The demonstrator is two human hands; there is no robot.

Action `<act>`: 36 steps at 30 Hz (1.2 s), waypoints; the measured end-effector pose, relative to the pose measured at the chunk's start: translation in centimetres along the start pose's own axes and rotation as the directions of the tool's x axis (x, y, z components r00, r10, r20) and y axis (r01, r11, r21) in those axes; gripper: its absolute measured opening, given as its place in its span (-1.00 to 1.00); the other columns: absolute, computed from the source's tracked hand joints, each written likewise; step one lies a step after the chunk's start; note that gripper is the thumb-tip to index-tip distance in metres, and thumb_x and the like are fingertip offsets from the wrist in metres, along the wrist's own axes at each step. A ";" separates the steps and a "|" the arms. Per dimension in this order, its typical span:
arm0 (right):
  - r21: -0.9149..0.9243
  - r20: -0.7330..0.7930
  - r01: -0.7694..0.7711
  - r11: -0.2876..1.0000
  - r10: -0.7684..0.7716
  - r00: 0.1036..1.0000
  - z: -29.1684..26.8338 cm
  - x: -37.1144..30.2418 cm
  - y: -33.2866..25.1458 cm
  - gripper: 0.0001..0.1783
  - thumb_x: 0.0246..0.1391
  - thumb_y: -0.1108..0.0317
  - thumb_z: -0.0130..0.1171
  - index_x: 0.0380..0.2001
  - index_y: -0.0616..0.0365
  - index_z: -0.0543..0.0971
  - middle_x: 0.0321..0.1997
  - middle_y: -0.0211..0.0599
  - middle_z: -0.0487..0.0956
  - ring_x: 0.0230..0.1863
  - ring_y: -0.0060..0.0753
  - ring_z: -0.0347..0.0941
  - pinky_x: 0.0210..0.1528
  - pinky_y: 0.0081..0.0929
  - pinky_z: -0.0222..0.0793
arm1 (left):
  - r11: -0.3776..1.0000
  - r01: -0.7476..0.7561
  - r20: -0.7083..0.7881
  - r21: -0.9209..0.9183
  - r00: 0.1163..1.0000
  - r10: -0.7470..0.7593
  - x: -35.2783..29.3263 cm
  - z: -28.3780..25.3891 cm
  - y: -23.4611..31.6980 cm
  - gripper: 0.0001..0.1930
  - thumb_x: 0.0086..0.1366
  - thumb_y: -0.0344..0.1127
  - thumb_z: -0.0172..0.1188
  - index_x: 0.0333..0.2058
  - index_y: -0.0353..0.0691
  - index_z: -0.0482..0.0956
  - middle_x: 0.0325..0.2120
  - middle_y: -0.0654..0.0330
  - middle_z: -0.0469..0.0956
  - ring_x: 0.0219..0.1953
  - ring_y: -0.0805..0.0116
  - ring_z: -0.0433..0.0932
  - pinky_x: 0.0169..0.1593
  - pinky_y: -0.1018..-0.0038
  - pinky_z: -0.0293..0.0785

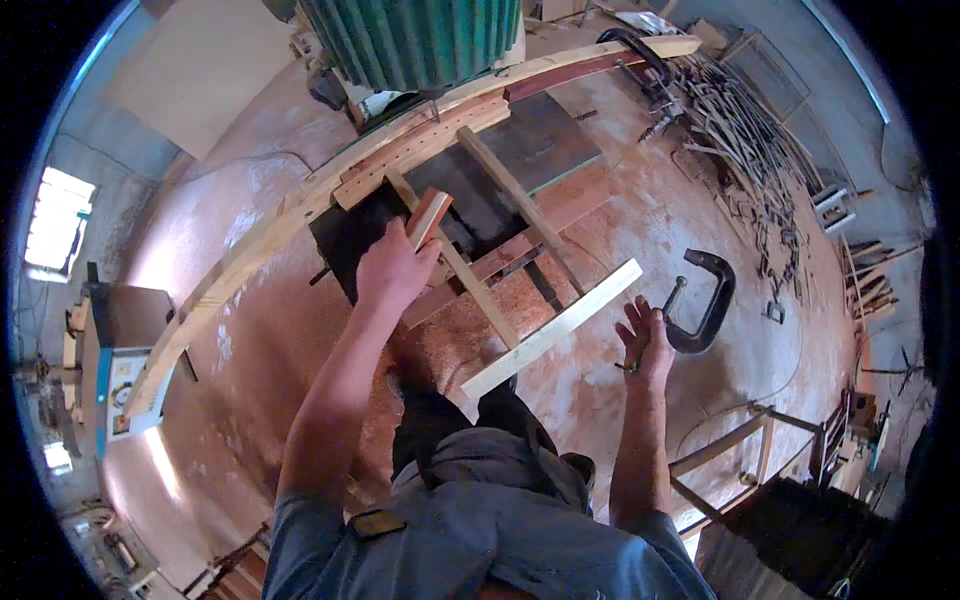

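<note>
My left hand [393, 268] is closed around a short wood block [430, 215] with red-brown sides and a pale face. It holds the block above the left bar of a wooden frame [480, 300]. A pale crosspiece [555, 328] joins the near ends of the frame's two bars. To the right of that crosspiece, my right hand [648, 345] grips a black C-clamp [722, 300] near its screw. The clamp's jaw points away from me, and it is apart from the frame. My right fingers partly hide the screw.
A long curved timber [240, 265] arcs across the far side, with a drilled strip [425, 150] along it. Beyond stands a green ribbed machine housing [415, 45]. Scrap sticks [750, 150] lie far right. A control box [130, 390] stands left, and sawdust [450, 350] covers the floor near my feet.
</note>
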State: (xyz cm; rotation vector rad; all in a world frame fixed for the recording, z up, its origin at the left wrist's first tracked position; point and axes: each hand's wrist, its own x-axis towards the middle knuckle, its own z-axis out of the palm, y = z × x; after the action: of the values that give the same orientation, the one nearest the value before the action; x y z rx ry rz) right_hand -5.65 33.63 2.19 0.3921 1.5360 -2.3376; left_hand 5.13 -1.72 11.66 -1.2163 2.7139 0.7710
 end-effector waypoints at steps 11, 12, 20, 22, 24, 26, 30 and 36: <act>0.058 0.216 -0.036 0.998 0.022 0.976 3.2 4.4 -0.3 -0.54 0.23 0.23 -0.05 0.16 0.15 0.33 0.16 -0.35 0.38 0.16 -0.37 0.30 0.02 -0.18 0.40 | 0.991 0.078 -0.003 0.110 0.997 -0.078 2.3 3.5 2.8 -0.33 0.10 -0.13 0.11 0.17 -0.23 0.16 -0.35 -0.14 0.59 -0.27 -0.05 0.60 -0.15 0.17 0.53; 0.032 0.208 -0.031 0.999 0.024 0.978 3.3 4.1 -0.5 -0.54 0.23 0.23 -0.06 0.16 0.15 0.32 0.17 -0.34 0.37 0.17 -0.36 0.29 0.02 -0.18 0.40 | 0.991 0.084 -0.004 0.106 0.996 -0.084 2.1 3.4 2.9 -0.31 0.09 -0.14 0.11 0.18 -0.23 0.15 -0.35 -0.14 0.59 -0.27 -0.04 0.60 -0.15 0.17 0.53; -0.004 0.222 0.000 1.000 0.001 0.975 4.2 1.4 0.4 -0.53 0.28 0.22 -0.15 0.19 0.22 0.27 0.23 -0.27 0.29 0.23 -0.33 0.21 0.14 -0.11 0.29 | 0.985 0.120 -0.061 0.120 0.992 -0.113 1.1 2.9 0.5 -0.26 0.06 -0.15 0.11 0.22 -0.19 0.11 -0.34 -0.14 0.59 -0.27 -0.03 0.60 -0.14 0.17 0.53; -0.030 0.222 -0.007 1.000 0.014 0.975 4.7 0.9 0.5 -0.53 0.27 0.24 -0.12 0.18 0.23 0.27 0.24 -0.26 0.27 0.25 -0.29 0.20 0.13 -0.09 0.31 | 0.983 0.138 -0.042 0.123 0.990 -0.134 1.2 2.6 0.5 -0.27 0.06 -0.14 0.11 0.22 -0.18 0.11 -0.33 -0.13 0.59 -0.26 -0.03 0.60 -0.14 0.17 0.53; -0.020 0.215 0.003 1.000 0.002 0.977 4.9 0.7 0.6 -0.53 0.27 0.25 -0.11 0.18 0.23 0.27 0.24 -0.26 0.28 0.24 -0.28 0.20 0.12 -0.07 0.32 | 0.981 0.150 -0.029 0.127 0.989 -0.148 1.3 2.4 0.6 -0.27 0.06 -0.14 0.11 0.22 -0.18 0.12 -0.32 -0.12 0.59 -0.26 -0.03 0.60 -0.14 0.17 0.52; -0.006 0.191 0.001 1.000 0.001 0.982 5.3 0.5 0.5 -0.51 0.24 0.30 -0.07 0.20 0.23 0.24 0.25 -0.23 0.27 0.23 -0.19 0.23 0.07 -0.08 0.38 | 0.979 0.157 -0.022 0.131 0.988 -0.155 1.2 2.4 0.5 -0.27 0.06 -0.15 0.12 0.22 -0.18 0.12 -0.31 -0.11 0.59 -0.25 -0.03 0.59 -0.14 0.16 0.52; -0.034 0.189 -0.050 0.998 0.056 0.980 5.2 -0.8 0.5 -0.53 0.24 0.25 -0.05 0.17 0.20 0.28 0.23 -0.25 0.30 0.22 -0.23 0.23 0.12 0.00 0.30 | 0.977 0.182 -0.041 0.113 0.983 -0.179 0.6 2.5 -0.6 -0.27 0.06 -0.14 0.13 0.22 -0.14 0.13 -0.30 -0.11 0.59 -0.25 -0.06 0.58 -0.14 0.14 0.51; 0.007 0.247 -0.051 0.999 0.048 0.968 5.2 -2.1 1.3 -0.57 0.25 0.30 -0.09 0.15 0.16 0.21 0.30 -0.16 0.22 0.26 -0.13 0.18 0.12 0.15 0.26 | 0.976 0.194 -0.071 0.098 0.980 -0.188 0.3 2.3 -2.2 -0.28 0.06 -0.14 0.14 0.23 -0.06 0.14 -0.26 -0.13 0.57 -0.24 -0.12 0.57 -0.12 0.11 0.49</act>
State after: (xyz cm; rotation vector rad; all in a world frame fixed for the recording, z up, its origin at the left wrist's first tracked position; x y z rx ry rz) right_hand -3.45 28.62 3.96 0.1334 1.3779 -2.2603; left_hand 6.16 -2.06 8.70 -1.4716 2.5951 0.5711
